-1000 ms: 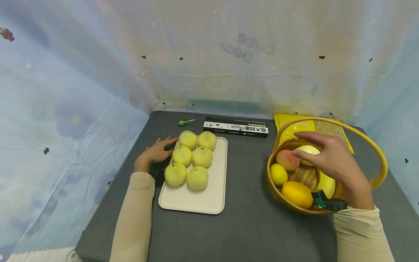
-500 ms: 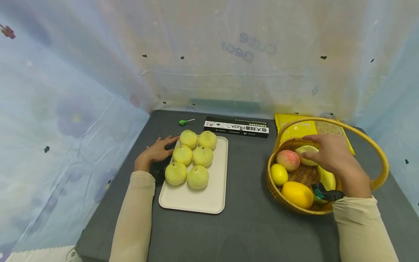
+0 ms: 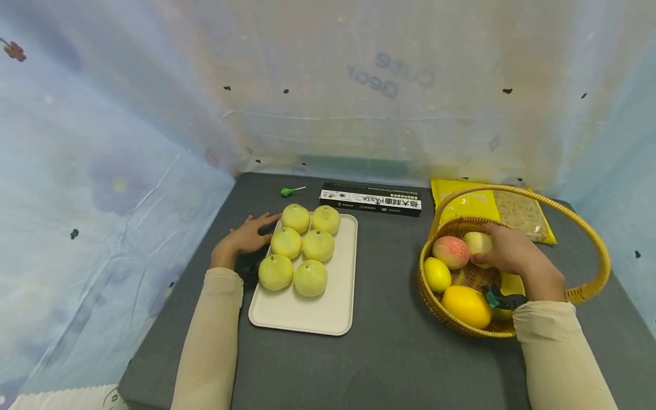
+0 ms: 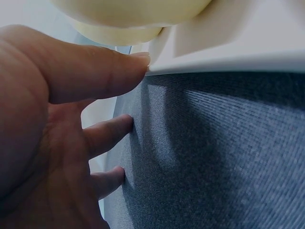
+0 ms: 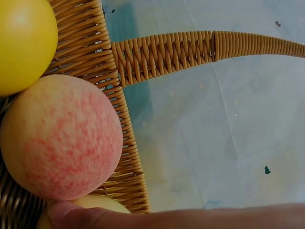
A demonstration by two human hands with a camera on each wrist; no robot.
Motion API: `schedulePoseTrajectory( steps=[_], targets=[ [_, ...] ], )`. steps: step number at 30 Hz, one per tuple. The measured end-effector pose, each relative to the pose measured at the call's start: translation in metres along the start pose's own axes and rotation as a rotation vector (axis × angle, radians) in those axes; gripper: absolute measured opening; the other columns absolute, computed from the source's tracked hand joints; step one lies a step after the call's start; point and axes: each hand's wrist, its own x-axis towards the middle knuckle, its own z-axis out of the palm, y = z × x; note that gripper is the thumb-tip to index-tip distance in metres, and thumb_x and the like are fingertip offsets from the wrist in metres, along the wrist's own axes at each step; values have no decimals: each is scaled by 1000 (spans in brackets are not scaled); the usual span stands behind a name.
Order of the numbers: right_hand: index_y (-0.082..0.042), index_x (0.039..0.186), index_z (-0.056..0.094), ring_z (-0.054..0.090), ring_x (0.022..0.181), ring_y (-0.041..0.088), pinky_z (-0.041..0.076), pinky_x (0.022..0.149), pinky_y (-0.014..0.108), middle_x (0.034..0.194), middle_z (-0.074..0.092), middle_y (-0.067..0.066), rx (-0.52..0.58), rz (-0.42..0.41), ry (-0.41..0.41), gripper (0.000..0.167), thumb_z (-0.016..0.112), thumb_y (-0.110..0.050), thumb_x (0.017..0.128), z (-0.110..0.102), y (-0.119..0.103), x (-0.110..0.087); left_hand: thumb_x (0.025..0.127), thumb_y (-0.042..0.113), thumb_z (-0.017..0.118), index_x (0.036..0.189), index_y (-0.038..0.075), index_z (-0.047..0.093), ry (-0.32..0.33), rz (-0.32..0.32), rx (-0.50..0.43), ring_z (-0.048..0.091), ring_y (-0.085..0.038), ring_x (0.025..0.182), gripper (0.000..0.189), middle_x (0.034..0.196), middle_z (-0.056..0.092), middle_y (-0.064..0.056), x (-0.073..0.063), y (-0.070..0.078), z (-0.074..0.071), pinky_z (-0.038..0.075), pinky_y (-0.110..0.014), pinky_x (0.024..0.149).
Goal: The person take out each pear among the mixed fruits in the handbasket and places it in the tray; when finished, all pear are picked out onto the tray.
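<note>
My left hand (image 3: 247, 236) lies at the left edge of the cream tray (image 3: 302, 313), fingers spread. In the left wrist view its thumb touches the tray's rim (image 4: 205, 64) and other fingertips rest on the dark cloth. Several round yellow-green fruits (image 3: 310, 278) sit on the tray. My right hand (image 3: 512, 250) reaches into the wicker basket (image 3: 429, 296) and grips a pale yellow-green fruit (image 3: 478, 244), thumb on its near side, fingers over its far side. Beside it are a peach (image 3: 451, 252), a lemon (image 3: 437, 274) and a larger orange-yellow fruit (image 3: 466, 306).
The basket's tall handle (image 3: 579, 222) arches over my right wrist. Behind the basket lies a yellow packet (image 3: 517, 213). A black pasta box (image 3: 370, 199) and a green lollipop (image 3: 288, 192) lie along the back of the dark table (image 3: 389, 353). A banana-like yellow fruit (image 3: 509, 285) is partly hidden.
My right hand has come down into the basket, and its thumb and fingers have closed round the pale fruit. My left hand stays at the tray.
</note>
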Motion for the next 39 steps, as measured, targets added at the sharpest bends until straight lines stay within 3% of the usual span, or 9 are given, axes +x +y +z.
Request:
schedulePoseTrajectory(
  steps=[10, 15, 19, 23, 30, 32, 35, 37, 39],
  targets=[
    [16, 150, 48, 65, 96, 47, 56, 77, 56, 125, 66, 39, 0, 20, -22, 85, 87, -34, 93, -1, 0, -1, 115, 31, 55, 176, 28, 30, -1, 0, -11, -8, -56, 167, 66, 185, 10, -17, -1, 0, -1, -10, -93, 117],
    [17, 142, 53, 63, 90, 43, 54, 73, 54, 113, 69, 35, -5, 9, 16, 77, 86, -31, 92, -11, -5, -10, 114, 31, 55, 176, 28, 31, 0, 0, -10, -8, -55, 168, 66, 185, 11, -16, -1, 1, -1, -10, -92, 117],
    [14, 144, 54, 62, 87, 38, 51, 67, 44, 116, 68, 33, 18, 21, 68, 76, 84, -34, 93, -20, -15, -25, 115, 31, 55, 176, 27, 30, -3, -2, -5, -8, -55, 168, 66, 185, 10, -16, 0, 1, -1, -10, -92, 117],
    [10, 153, 47, 65, 97, 42, 53, 68, 42, 129, 65, 35, 69, 24, 108, 87, 84, -43, 96, -24, -29, -43, 116, 32, 54, 176, 27, 29, -1, -7, -2, -8, -54, 168, 65, 185, 10, -16, 1, 0, 0, -10, -92, 118],
    [0, 161, 46, 70, 120, 52, 61, 87, 63, 139, 67, 31, 178, -100, 196, 87, 83, -48, 99, -14, -59, -71, 116, 33, 55, 176, 27, 29, -3, -9, -10, -8, -54, 168, 66, 185, 9, -15, -1, 1, 0, -10, -91, 118],
    [-5, 161, 49, 72, 119, 49, 65, 87, 54, 141, 68, 26, 211, -143, 229, 83, 87, -43, 97, -9, -67, -75, 116, 33, 54, 176, 27, 28, -6, -8, -13, -9, -54, 168, 66, 185, 8, -15, -2, 1, 0, -11, -91, 118],
    [-9, 158, 55, 75, 114, 43, 65, 86, 31, 143, 68, 20, 249, -216, 279, 81, 93, -33, 91, -2, -78, -78, 116, 34, 54, 176, 28, 28, -8, -5, -17, -9, -53, 168, 66, 186, 8, -15, -2, 0, -1, -12, -91, 117],
    [-11, 155, 60, 76, 112, 33, 58, 86, 13, 142, 70, 16, 269, -271, 312, 79, 97, -27, 87, 5, -85, -78, 115, 33, 54, 176, 28, 29, -5, -3, -18, -9, -53, 168, 66, 185, 8, -16, -2, 0, -1, -12, -91, 117],
    [-11, 154, 62, 75, 113, 30, 52, 90, 4, 142, 71, 14, 308, -313, 322, 79, 98, -24, 85, 11, -92, -77, 116, 33, 54, 176, 28, 29, -2, -3, -18, -9, -54, 168, 66, 185, 8, -16, -2, 0, 0, -12, -91, 117]
  ],
)
